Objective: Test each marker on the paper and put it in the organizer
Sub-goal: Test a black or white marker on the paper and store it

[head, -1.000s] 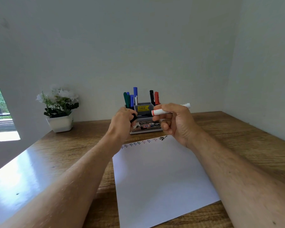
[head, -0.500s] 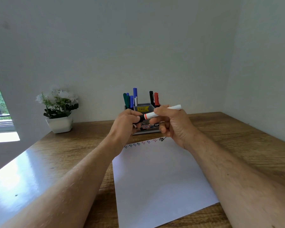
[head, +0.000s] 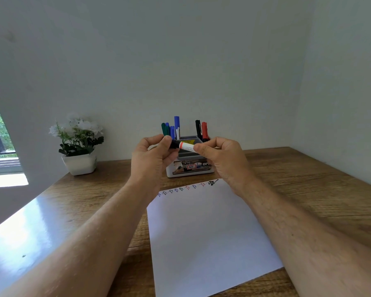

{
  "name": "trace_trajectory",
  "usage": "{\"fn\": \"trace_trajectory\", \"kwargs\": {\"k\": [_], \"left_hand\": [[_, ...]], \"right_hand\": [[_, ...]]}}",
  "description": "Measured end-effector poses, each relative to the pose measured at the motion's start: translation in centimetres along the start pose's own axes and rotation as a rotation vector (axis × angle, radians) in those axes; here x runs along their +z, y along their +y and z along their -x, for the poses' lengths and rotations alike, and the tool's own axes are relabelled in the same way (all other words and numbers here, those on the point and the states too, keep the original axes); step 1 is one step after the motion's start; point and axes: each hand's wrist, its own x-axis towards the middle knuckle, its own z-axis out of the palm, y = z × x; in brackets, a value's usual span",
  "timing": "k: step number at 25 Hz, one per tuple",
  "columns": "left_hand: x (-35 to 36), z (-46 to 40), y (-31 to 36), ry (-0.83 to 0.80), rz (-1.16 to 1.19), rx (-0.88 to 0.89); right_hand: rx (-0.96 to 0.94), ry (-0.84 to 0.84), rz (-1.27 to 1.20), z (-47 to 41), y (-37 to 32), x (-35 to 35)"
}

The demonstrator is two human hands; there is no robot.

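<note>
I hold a marker [head: 185,146] in both hands, raised above the far edge of the paper [head: 204,228] and right in front of the organizer [head: 191,166]. My left hand [head: 152,157] curls round its black cap end, thumb and fingers pinching it, and my right hand [head: 221,155] grips the white barrel with the orange band just beside the cap. The marker lies nearly level between them, tilted a little down to the right. The cap looks seated on the barrel, though my fingers cover the joint and I cannot be sure. The organizer stands on the wooden table [head: 298,179] near the wall, with green, blue, black and red markers [head: 176,127] upright in its back compartments. A row of small coloured test marks [head: 187,187] runs along the paper's far edge. A potted plant [head: 78,144] sits to the left.
</note>
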Motion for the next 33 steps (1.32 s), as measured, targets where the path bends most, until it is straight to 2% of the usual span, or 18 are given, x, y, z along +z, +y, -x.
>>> {"fn": "trace_trajectory", "kwargs": {"k": [4,8,15,18,23,25,29,33], "left_hand": [[0.0,-0.1,0.0,0.044,0.071,-0.034],[0.3,-0.1,-0.2,0.058,0.094,-0.034],[1.0,0.8,0.2,-0.026,0.094,0.043],[1.2,0.9,0.8,-0.047,-0.073,0.172],[3.2,-2.0,3.9,-0.037,-0.389,0.547],[4.4,-4.0,4.8,-0.021,-0.533,0.635],[5.9,-7.2,4.1,-0.014,-0.698,0.691],[6.6,-9.0,2.1,-0.047,-0.890,0.647]], "right_hand": [[0.036,-0.035,-0.036,0.4,-0.6,0.5],[0.161,-0.073,-0.214,0.6,-1.1,0.8],[0.315,-0.143,-0.480,1.0,-0.9,1.5],[0.285,-0.127,-0.326,1.0,-0.6,1.8],[0.036,0.223,0.013,0.3,0.8,1.4],[0.008,0.281,0.064,0.0,1.3,1.0],[-0.040,0.251,0.112,-0.5,2.0,1.5],[-0.065,0.265,0.139,-0.8,2.2,1.5]]}}
